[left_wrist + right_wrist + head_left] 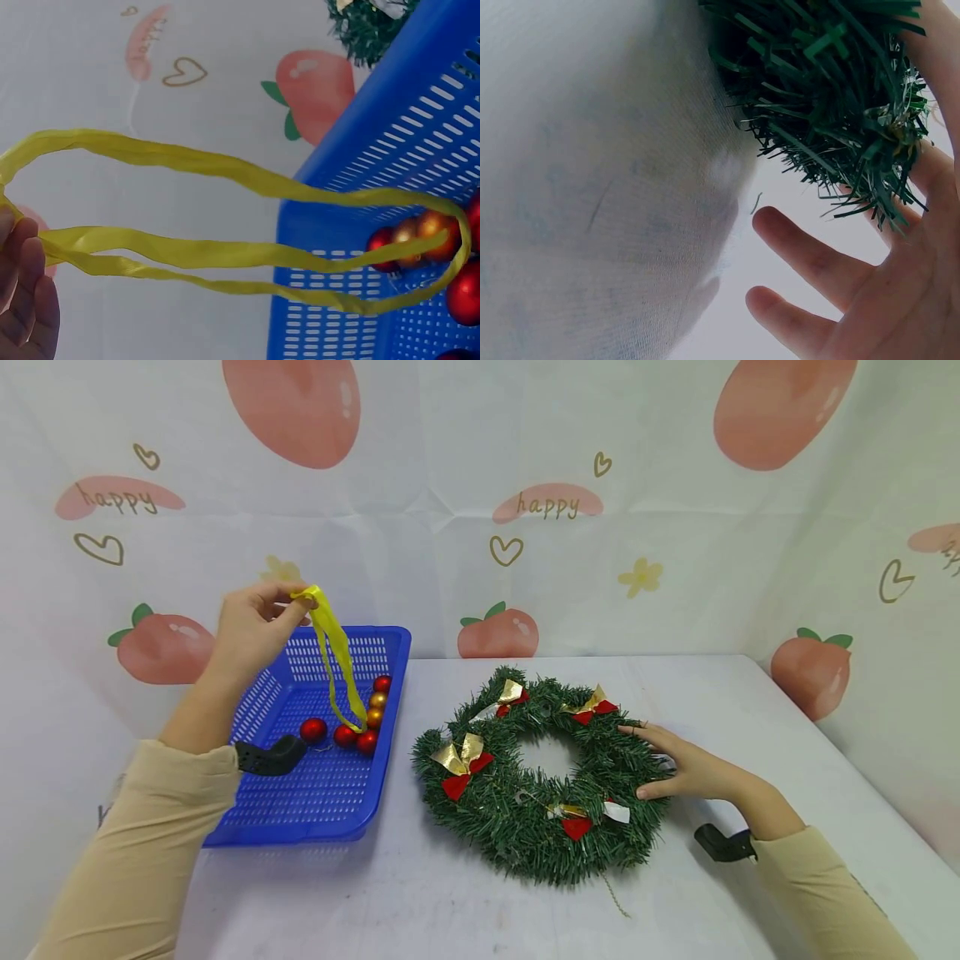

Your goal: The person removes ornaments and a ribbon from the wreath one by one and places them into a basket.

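Note:
My left hand (258, 622) pinches a yellow ribbon (337, 647) above a blue plastic basket (300, 837). Long loops of the ribbon dangle into the basket, their lower ends by the baubles; the left wrist view shows the same ribbon (217, 166) stretching from the fingertips. On the table lies a green wreath (480, 822) with gold and red bows (459, 760). My right hand (686, 768) rests at the wreath's right side with spread fingers. In the right wrist view, two fingers (814, 251) of it extend past the green needles (817, 97).
Several red and gold baubles, among them a red one (313, 730), lie in the basket, mostly by its right wall. A thin string (617, 897) trails from the wreath's front edge onto the white table (450, 902). Behind hangs a fruit-printed cloth (420, 460).

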Demonstrator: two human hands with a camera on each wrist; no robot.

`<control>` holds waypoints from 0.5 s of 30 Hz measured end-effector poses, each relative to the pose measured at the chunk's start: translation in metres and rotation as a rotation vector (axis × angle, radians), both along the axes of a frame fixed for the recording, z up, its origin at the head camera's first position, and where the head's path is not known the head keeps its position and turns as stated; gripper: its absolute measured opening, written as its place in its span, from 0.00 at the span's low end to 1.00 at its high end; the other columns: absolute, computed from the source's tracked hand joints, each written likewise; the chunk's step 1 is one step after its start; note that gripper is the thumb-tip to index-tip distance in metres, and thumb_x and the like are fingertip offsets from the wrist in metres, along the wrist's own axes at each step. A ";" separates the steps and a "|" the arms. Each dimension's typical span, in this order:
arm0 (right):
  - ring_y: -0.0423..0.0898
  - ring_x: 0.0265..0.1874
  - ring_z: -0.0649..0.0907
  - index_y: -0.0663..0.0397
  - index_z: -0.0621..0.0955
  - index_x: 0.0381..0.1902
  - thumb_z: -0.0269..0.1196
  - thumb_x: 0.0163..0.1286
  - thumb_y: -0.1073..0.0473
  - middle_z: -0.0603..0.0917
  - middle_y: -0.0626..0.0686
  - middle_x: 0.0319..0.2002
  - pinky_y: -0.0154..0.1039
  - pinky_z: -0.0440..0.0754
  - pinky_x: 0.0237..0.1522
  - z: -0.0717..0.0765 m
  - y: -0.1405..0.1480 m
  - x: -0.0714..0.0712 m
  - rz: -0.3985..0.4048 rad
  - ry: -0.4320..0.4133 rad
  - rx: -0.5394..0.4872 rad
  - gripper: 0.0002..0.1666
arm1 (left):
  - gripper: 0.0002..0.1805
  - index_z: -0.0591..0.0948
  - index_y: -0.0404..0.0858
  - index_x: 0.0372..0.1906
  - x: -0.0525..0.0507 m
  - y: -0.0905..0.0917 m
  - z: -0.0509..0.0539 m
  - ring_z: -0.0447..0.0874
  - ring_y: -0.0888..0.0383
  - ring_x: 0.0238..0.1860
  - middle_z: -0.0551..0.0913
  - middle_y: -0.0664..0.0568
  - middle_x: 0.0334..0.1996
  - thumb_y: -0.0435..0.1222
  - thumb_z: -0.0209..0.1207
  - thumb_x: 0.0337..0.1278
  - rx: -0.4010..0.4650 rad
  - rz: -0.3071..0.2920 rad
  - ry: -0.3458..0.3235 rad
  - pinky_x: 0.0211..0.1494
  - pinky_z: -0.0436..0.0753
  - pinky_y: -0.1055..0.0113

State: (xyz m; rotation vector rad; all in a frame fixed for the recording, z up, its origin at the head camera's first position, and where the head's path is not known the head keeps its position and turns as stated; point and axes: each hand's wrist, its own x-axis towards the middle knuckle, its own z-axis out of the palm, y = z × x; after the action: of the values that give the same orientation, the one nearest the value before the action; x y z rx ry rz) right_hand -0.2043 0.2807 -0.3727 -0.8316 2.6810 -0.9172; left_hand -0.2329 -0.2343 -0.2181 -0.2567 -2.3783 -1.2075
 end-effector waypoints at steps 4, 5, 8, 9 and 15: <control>0.73 0.61 0.65 0.58 0.57 0.71 0.69 0.55 0.51 0.54 0.71 0.68 0.69 0.67 0.54 -0.002 0.000 -0.001 0.012 0.006 -0.011 0.52 | 0.20 0.77 0.29 0.54 -0.002 -0.002 -0.006 0.75 0.80 0.28 0.78 0.62 0.35 0.38 0.52 0.65 -0.045 0.006 -0.051 0.35 0.75 0.89; 0.73 0.61 0.65 0.58 0.57 0.71 0.69 0.55 0.51 0.54 0.72 0.68 0.69 0.67 0.54 -0.002 0.001 -0.001 0.012 0.007 -0.011 0.52 | 0.20 0.77 0.29 0.55 -0.002 -0.002 -0.007 0.74 0.80 0.28 0.79 0.56 0.38 0.39 0.51 0.66 -0.058 0.007 -0.063 0.35 0.75 0.89; 0.73 0.61 0.65 0.58 0.57 0.71 0.69 0.55 0.51 0.54 0.72 0.68 0.69 0.67 0.54 -0.003 0.001 -0.001 0.011 0.010 -0.010 0.52 | 0.20 0.77 0.29 0.55 -0.002 -0.003 -0.011 0.73 0.81 0.28 0.78 0.43 0.42 0.39 0.50 0.66 -0.098 0.001 -0.084 0.34 0.74 0.88; 0.73 0.61 0.65 0.58 0.57 0.71 0.69 0.55 0.51 0.54 0.72 0.68 0.69 0.67 0.54 -0.003 0.001 -0.002 0.011 0.012 -0.011 0.52 | 0.19 0.77 0.29 0.54 -0.002 -0.004 -0.013 0.73 0.81 0.27 0.79 0.43 0.41 0.38 0.50 0.66 -0.104 -0.007 -0.086 0.33 0.74 0.87; 0.73 0.61 0.64 0.57 0.57 0.71 0.69 0.55 0.50 0.54 0.72 0.68 0.69 0.67 0.55 -0.003 0.001 -0.002 0.009 0.019 -0.008 0.52 | 0.17 0.78 0.30 0.52 -0.005 -0.008 -0.020 0.73 0.83 0.26 0.81 0.55 0.33 0.37 0.51 0.65 -0.152 -0.036 -0.104 0.33 0.74 0.87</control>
State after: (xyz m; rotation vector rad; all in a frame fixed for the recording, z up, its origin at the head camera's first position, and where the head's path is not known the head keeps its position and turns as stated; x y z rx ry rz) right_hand -0.2059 0.2813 -0.3756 -0.8574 2.6889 -0.9238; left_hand -0.2374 -0.2425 -0.2380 -0.2925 -2.5704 -1.0808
